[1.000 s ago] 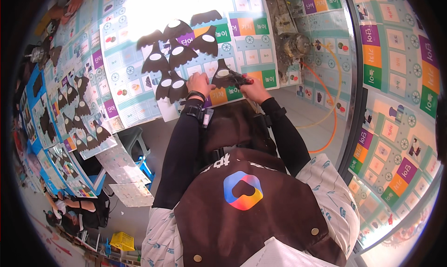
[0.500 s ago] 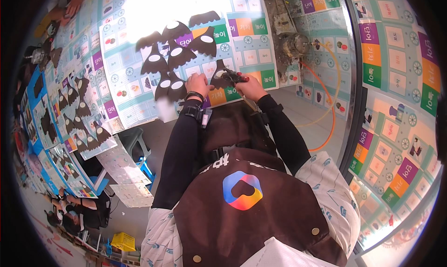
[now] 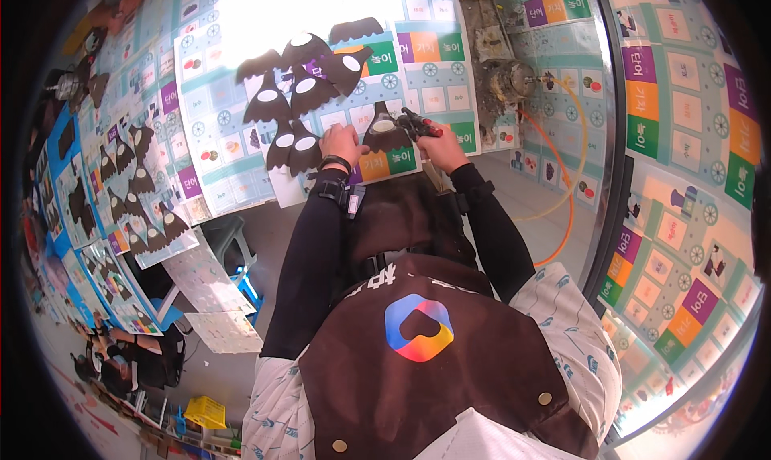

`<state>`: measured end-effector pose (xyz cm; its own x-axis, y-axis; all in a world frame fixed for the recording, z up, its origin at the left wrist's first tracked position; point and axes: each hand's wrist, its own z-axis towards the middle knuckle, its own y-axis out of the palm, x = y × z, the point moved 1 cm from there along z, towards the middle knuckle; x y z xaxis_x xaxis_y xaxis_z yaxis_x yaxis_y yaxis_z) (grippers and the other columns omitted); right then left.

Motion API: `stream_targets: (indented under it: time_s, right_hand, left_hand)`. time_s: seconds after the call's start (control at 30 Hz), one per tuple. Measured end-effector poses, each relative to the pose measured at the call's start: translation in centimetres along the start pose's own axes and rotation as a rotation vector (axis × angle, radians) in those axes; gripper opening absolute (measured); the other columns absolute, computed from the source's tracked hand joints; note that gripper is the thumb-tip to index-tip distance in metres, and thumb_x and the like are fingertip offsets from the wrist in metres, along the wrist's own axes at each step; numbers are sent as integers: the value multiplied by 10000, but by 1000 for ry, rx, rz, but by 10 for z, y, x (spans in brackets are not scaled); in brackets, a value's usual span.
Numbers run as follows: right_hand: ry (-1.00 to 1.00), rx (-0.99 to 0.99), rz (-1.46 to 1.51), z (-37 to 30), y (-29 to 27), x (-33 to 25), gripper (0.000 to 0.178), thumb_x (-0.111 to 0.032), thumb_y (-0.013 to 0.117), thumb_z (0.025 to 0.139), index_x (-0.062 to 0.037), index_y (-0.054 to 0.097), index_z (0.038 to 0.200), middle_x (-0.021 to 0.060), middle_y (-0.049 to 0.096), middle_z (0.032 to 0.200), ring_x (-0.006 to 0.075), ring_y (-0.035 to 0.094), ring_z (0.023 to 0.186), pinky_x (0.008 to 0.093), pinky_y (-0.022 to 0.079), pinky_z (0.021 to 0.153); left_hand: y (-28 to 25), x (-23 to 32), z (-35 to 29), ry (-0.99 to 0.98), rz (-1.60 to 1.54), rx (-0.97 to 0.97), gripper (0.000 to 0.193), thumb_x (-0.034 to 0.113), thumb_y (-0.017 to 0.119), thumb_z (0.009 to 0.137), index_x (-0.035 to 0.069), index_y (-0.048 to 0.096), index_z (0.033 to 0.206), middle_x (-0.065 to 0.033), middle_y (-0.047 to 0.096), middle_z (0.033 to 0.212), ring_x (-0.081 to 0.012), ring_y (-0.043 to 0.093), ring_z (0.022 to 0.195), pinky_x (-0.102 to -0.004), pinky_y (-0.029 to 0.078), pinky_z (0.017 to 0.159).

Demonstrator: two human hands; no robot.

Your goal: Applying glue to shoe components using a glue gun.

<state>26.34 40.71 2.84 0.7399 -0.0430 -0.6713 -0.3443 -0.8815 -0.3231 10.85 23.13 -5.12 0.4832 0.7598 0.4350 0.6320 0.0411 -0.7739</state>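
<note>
On the printed sheet (image 3: pixel 401 168) at the table's near edge lies a dark brown cut piece (image 3: pixel 389 140), with a narrow neck, a scalloped lower edge and a white oval. My left hand (image 3: pixel 343 145) rests on the sheet at its left, thumb and fingers apart, the thumb close to the piece's lower edge. On its other side, my right hand (image 3: pixel 442 150) is closed round a small hand tool (image 3: pixel 418 124) with a dark head and red on its handle. The tool's head is beside the piece's upper right side; its exact kind is unclear.
Several similar dark pieces (image 3: pixel 315 93) lie overlapping beyond my left hand. A grimy machine part (image 3: pixel 514 78) stands at the right, with orange (image 3: pixel 568 171) and yellow hoses hanging by it. More pieces lie on a table at far left, near a yellow basket (image 3: pixel 206 412).
My right hand and the tool have shifted slightly right, off the dark piece, uncovering more of it. The tool now points up and left beside it. My left hand stays nearly in place.
</note>
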Motion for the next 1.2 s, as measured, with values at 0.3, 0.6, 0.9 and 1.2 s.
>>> stream_targets:
  time_s: [0.3,0.6,0.9,1.2]
  right_hand:
    - [32,16,-75,-11,-2,15,223,-118,569,734,18,614,905,85,614,695,160,580,622,298,459,563]
    - [25,-129,380,-21,-17,-9,270,-87,591,725,-3,617,980,15,617,768,93,546,624,262,420,419]
    - [78,-157,364,-22,-11,-10,362,-91,573,742,-12,583,1095,28,653,838,102,595,698,245,453,451]
    - [84,-170,308,-27,66,-36,307,-112,623,717,-18,628,1010,30,609,776,129,547,585,271,454,448]
  left_hand:
    - [-1,3,-4,6,16,14,305,315,818,690,120,595,762,-87,571,900,-297,569,927,-437,452,779]
    - [-33,-14,-45,-62,151,408,423,274,793,720,38,545,969,-146,603,928,-322,590,941,-428,472,786]
    - [-30,-51,-50,-418,-164,297,398,188,699,827,-35,509,1097,-286,653,921,-445,631,899,-495,498,776]
    - [-36,-50,-40,-161,198,203,431,390,762,757,87,595,1015,-152,638,985,-354,598,975,-458,489,791]
